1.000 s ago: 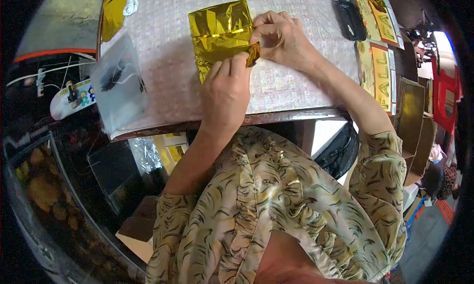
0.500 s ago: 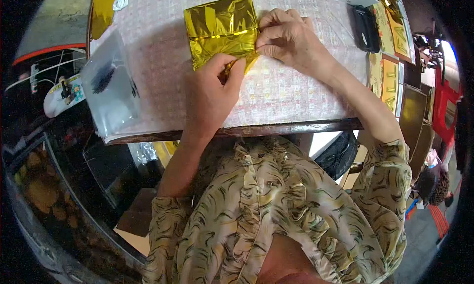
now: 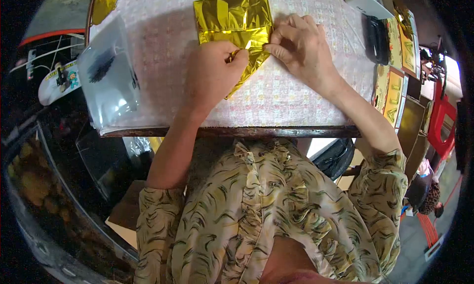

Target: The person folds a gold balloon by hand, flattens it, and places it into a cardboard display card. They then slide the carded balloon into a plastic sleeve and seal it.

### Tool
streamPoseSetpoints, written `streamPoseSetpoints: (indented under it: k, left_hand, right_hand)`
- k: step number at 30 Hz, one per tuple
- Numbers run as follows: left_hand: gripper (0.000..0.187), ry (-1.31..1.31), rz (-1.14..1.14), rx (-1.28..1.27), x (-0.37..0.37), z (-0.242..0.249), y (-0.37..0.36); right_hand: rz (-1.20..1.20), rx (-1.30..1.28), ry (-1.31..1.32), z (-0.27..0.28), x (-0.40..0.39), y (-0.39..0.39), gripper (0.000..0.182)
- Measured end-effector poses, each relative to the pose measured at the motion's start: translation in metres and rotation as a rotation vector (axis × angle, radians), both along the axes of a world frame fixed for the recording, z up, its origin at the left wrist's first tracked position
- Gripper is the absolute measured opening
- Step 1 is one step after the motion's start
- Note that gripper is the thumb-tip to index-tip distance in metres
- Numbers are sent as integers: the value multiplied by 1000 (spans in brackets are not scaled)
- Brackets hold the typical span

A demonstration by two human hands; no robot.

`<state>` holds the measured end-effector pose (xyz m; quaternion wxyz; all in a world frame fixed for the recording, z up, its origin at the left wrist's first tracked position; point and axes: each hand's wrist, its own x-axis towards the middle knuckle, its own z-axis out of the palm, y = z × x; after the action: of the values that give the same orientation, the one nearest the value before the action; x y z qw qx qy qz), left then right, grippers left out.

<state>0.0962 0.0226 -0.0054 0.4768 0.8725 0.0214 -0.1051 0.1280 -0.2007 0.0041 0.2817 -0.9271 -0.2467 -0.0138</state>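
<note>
A folded sheet of shiny gold foil lies on the cloth-covered table in front of me. A crease runs across its middle, and its lower part narrows to a slanted flap reaching toward me. My left hand is closed on the lower part of the foil, thumb and fingers pinching it and covering its left side. At the foil's right edge, my right hand pinches the corner between thumb and index finger, its other fingers curled.
A clear plastic sleeve with a dark feathery print lies at the table's left. On the right are a black tray, a white box and printed cards. The dark wooden table edge runs close to my body.
My left hand has shifted slightly left and its grip has rolled over the foil. The foil's lower part now forms a slanted flap hanging further toward me. My right hand stays at the right edge.
</note>
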Motion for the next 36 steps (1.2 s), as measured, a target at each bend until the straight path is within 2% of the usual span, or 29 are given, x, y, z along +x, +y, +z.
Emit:
streamPoseSetpoints:
  k: [1, 3, 7, 15, 20, 25, 28, 30, 31, 32, 34, 36]
  left_hand:
    - [26, 0, 7, -2, 1, 0, 0]
    - [28, -86, -44, 58, 2, 2, 0]
    - [26, 63, -92, 131, 6, 13, 1]
    - [30, 58, -77, -49, 9, 5, 8]
    - [29, 103, -94, -18, 13, 2, 13]
    - [28, 40, -136, -66, 17, -9, 17]
    - [29, 149, -142, -65, 15, 2, 16]
    - [31, -255, -96, 54, 3, 13, 11]
    - [31, -256, -105, 53, -2, 28, 7]
    - [32, -510, -185, 186, -6, 49, 5]
    - [35, -766, -262, 321, -8, 59, 2]
    - [32, -837, -333, 375, -6, 51, 3]
  right_hand:
    - [7, -2, 0, -2, -3, 1, 16]
    - [138, 190, -223, -7, -13, 3, 23]
    - [241, 117, -260, -11, -23, 4, 34]
    - [220, 179, -231, -17, -19, 3, 33]
    - [267, 185, -224, -12, -20, 1, 31]
    - [281, 94, -350, -12, -17, -2, 30]
    - [255, 43, -356, -13, -20, -3, 29]
    - [245, 55, -359, -14, -19, -3, 28]
    - [235, 65, -355, -14, -19, -4, 27]
    - [226, 62, -353, -15, -19, -6, 27]
    - [235, 73, -324, -15, -17, -7, 24]
    - [218, 87, -310, -17, -17, -6, 24]
